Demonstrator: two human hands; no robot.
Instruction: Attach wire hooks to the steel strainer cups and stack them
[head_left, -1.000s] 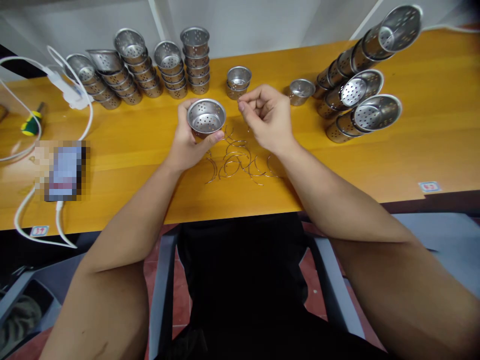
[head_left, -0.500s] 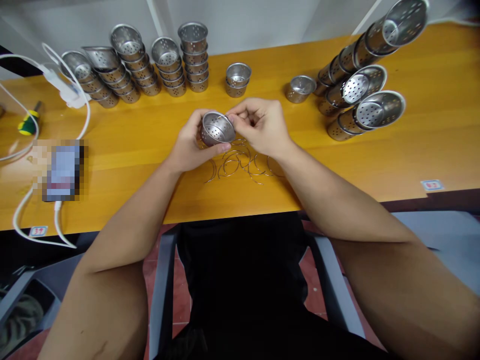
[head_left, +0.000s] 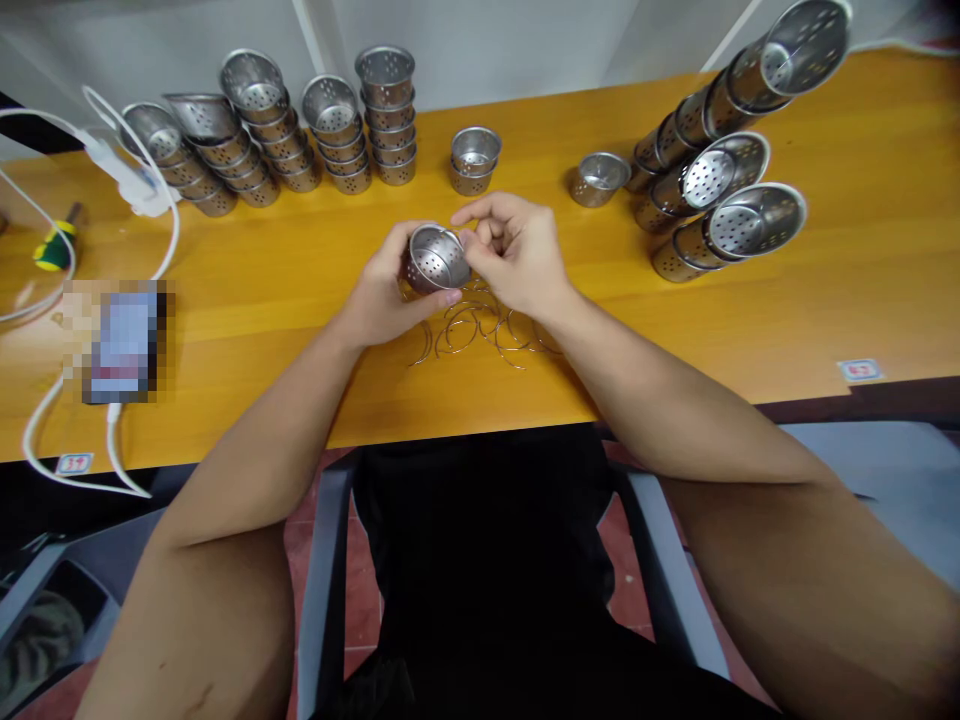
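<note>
My left hand [head_left: 381,292] is wrapped round a small perforated metal cup [head_left: 436,262], thumb along its near side. The cup is tilted, its open mouth turned up and towards me. At the cup's right rim, my right hand [head_left: 517,248] is closed in a pinch of thumb and finger. Whatever lies in that pinch is too small or hidden to make out. Just below both hands, several thin wire rings and curved wires [head_left: 466,335] lie in a loose heap on the wooden table [head_left: 712,340]. Part of the heap is hidden by my right wrist.
Stacks of perforated cups [head_left: 394,130] stand at the back left, and leaning stacks [head_left: 705,235] at the right. Two nested cups [head_left: 475,165] and a single cup [head_left: 600,180] stand between. A phone [head_left: 124,345], white cables and a screwdriver [head_left: 56,245] lie left.
My right hand has shifted slightly left and its index finger has lifted and straightened a little over the cup's rim. The left hand still holds the cup in nearly the same place.
</note>
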